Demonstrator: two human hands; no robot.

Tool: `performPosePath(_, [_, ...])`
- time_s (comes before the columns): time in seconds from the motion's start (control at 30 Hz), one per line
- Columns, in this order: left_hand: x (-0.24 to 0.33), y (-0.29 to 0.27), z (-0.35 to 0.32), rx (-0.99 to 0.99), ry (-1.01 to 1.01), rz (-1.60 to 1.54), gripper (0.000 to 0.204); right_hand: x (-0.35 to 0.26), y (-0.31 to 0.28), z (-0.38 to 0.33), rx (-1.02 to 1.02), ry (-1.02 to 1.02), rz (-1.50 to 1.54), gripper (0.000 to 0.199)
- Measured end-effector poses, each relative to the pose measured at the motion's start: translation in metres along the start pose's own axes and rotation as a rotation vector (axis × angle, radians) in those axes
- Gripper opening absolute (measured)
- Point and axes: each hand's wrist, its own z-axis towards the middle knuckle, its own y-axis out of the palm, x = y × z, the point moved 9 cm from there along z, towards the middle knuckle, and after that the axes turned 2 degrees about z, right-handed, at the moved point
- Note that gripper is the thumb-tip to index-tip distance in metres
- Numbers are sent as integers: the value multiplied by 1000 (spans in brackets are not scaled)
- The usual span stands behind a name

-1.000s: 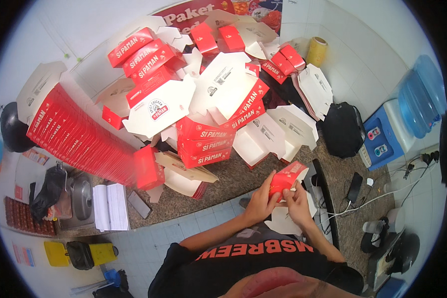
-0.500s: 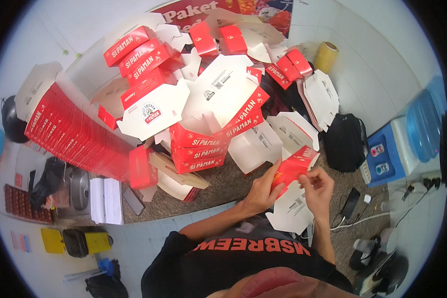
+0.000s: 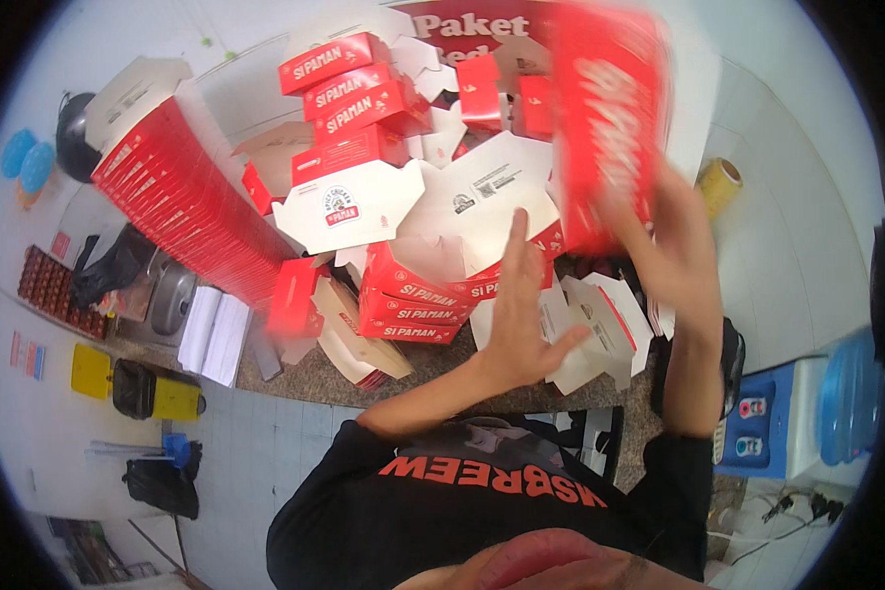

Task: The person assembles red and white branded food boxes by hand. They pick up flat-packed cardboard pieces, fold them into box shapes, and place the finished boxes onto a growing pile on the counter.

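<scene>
My right hand (image 3: 671, 258) is raised and grips a folded red and white cardboard box (image 3: 605, 118), which is blurred by motion. My left hand (image 3: 521, 315) hovers just left of it with fingers spread and nothing in it. Below and behind both hands lies a heap of folded red and white boxes (image 3: 413, 295) on the speckled counter (image 3: 305, 379). Several of the heaped boxes stand open with white flaps up.
A long slanted row of flat red box blanks (image 3: 192, 211) runs along the left. White paper stacks (image 3: 213, 334) lie by it. A yellow tape roll (image 3: 718, 184) sits at the right, a water dispenser with a blue bottle (image 3: 836, 403) at far right.
Both hands have lifted from low over the counter's edge. The right hand swung the red box upward; the left hand let go of it and opened.
</scene>
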Motion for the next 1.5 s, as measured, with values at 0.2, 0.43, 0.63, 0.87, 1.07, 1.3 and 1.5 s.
performPosePath(0.2, [-49, 12, -48, -378, -353, 133, 63, 31, 75, 268, -208, -235, -357, 33])
performPosePath(0.43, [-60, 14, -145, -866, -565, 74, 55, 88, 119, 255, -60, -595, -469, 64])
performPosePath(0.63, [-51, -30, -147, -855, -790, 0, 47, 89, -115, 73, 307, -65, -138, 47])
performPosePath(0.87, [-65, -12, -178, -1057, -841, -75, 43, 431, -338, -216, 277, 596, -928, 69])
performPosePath(1.07, [-59, -6, -172, -1070, -865, -57, 42, 472, -204, -252, -12, 656, -653, 63])
performPosePath(1.3, [-50, -13, -179, -1080, -799, -41, 42, 435, -313, -298, 848, 652, -995, 32])
performPosePath(1.5, [-38, -20, -189, -1085, -745, -84, 46, 206, -344, -322, 1594, 470, -1199, 29])
